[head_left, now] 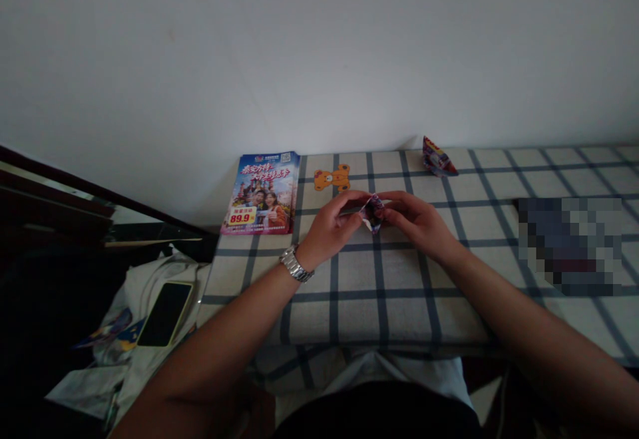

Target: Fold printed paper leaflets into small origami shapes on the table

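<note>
We see left hand (332, 225) and right hand (418, 223) both pinching the small folded paper (372, 212) between them, over the checked tablecloth (349, 299). We judge it light, thin, easily creased or torn, maybe slick; best pinched lightly at its opposite side edges.

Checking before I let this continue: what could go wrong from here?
1. The small folded paper is pinched between the left hand and the right hand; uneven pulling might tear it or spoil its folds.
2. The stack of flyers lies at the left edge of the table, so a bump from the left arm could push some off.
3. The phone rests beside the table near that arm and might get knocked.
</note>
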{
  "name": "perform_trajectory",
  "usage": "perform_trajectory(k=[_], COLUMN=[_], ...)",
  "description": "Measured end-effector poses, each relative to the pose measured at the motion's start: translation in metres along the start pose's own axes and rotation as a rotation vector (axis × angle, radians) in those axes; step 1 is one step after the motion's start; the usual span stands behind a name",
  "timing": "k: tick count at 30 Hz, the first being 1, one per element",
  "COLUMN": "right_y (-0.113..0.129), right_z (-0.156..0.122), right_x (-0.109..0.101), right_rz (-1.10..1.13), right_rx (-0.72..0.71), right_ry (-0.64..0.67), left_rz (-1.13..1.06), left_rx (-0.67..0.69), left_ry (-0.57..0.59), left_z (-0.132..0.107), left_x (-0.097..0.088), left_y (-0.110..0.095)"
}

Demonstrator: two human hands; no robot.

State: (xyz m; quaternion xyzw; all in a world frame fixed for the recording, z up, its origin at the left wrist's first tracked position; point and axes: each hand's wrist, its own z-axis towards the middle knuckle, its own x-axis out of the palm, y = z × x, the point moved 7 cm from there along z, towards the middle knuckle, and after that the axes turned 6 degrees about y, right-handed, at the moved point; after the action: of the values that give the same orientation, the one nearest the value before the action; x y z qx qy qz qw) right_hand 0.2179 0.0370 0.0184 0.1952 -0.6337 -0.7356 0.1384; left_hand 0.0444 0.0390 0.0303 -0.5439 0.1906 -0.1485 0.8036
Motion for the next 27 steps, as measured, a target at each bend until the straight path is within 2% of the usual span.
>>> perform_trajectory(k=[8,14,21,27], right_y=[0.002,0.002,0.0017,0.0016], right_z=[0.0003,-0.0002,0.0004,0.0007], right_x=[-0.0019,-0.0044,-0.0061,-0.007], right_rz=[0.032,0.102,0.13,0.132], right_rx=[-0.011,-0.009,0.022,0.03], right_ry=[-0.022,-0.085,-0.124,-0.134], left_rz=[0.015,0.06,0.127,0.123], left_rx=[0.021,0.046,-0.006,-0.015], left_ry=[0.012,0.028,0.047,0.039], left_z=[-0.0003,-0.0005,-0.0009,0.0007], left_x=[-0.0004,0.0,-0.0004,0.0007], left_y=[0.0009,0.0002,0.0043,-0.0044])
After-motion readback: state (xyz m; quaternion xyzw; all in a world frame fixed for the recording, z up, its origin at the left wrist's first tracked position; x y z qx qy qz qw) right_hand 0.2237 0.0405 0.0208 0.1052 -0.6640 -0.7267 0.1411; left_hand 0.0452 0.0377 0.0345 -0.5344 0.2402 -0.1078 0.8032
